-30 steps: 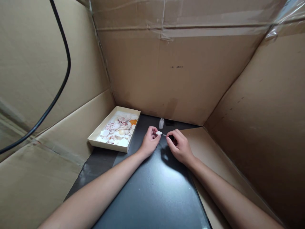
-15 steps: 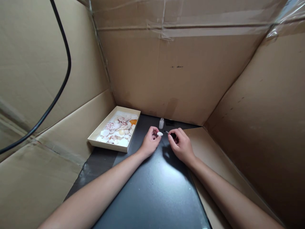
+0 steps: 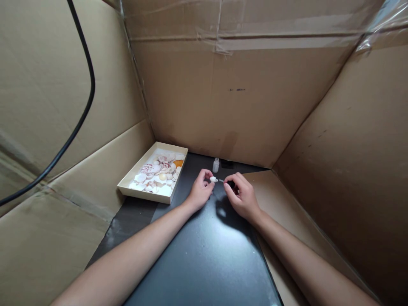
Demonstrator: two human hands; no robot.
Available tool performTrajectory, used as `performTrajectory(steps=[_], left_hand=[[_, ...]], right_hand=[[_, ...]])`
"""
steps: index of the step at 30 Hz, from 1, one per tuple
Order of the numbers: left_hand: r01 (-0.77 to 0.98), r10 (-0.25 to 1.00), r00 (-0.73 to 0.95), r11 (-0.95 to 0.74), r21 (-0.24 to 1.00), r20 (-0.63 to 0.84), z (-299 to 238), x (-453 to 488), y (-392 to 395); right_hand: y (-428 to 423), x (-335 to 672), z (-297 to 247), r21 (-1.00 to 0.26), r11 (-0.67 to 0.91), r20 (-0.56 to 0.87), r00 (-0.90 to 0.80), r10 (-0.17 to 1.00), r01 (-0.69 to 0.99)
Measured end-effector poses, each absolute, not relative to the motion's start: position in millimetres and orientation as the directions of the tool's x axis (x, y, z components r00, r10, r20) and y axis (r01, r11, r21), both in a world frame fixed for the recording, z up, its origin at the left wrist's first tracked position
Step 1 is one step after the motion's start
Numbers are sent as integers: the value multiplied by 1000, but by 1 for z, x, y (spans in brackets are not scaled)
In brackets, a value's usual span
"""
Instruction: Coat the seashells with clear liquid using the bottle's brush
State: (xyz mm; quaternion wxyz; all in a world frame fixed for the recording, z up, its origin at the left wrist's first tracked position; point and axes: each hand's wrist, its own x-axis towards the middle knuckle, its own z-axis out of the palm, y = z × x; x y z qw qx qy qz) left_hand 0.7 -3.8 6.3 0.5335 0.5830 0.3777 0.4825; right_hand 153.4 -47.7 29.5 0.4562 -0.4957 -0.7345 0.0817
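Observation:
Between the thumb and fingers of my left hand (image 3: 201, 189) is a small white seashell (image 3: 213, 179). My right hand (image 3: 242, 195) pinches a small brush (image 3: 221, 181) by its black cap, part of which the fingers hide. The brush's thin stem points left, and its tip is at the shell's right edge; whether they touch is too small to tell. Just beyond both hands, a small clear bottle (image 3: 216, 165) stands upright without a cap on the dark table (image 3: 204, 255).
At left, a shallow cream box (image 3: 145, 195) holds many seashells (image 3: 156, 169), one of them orange. Cardboard walls (image 3: 207, 102) enclose the table at the back and sides. A cardboard sheet (image 3: 277, 199) lies on the right. A black cable (image 3: 92, 85) hangs at upper left.
My right hand has moved slightly left, bringing the brush tip up to the shell. The shell has turned a little in my left hand. The bottle and box have stayed put.

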Motion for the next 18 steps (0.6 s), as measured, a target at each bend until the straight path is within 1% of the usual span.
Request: performTrajectory(steps=[3,7,11,13,16,18], left_hand=[[-81,958,240,-143,986,159,7,1,-4],[-71,960,237,-135,988,148,7,1,-4],[-59,959,228,-159,985,169,7,1,-4],[-55,958,225,-170,984,178,7,1,-4],[-53,959,225,-166,985,174,7,1,-4],[-56,961,221,-160,986,168,7,1,-4]], right_hand=[[-47,153,28,-569,487,565,-115,817,663],[-46,154,28,-560,434,566,-56,822,705],[-48,153,28,-568,489,579,-101,809,662],[-48,153,28,-565,484,564,-115,818,668],[-47,154,28,-555,437,553,-78,829,708],[-46,154,29,-556,435,567,-60,822,708]])
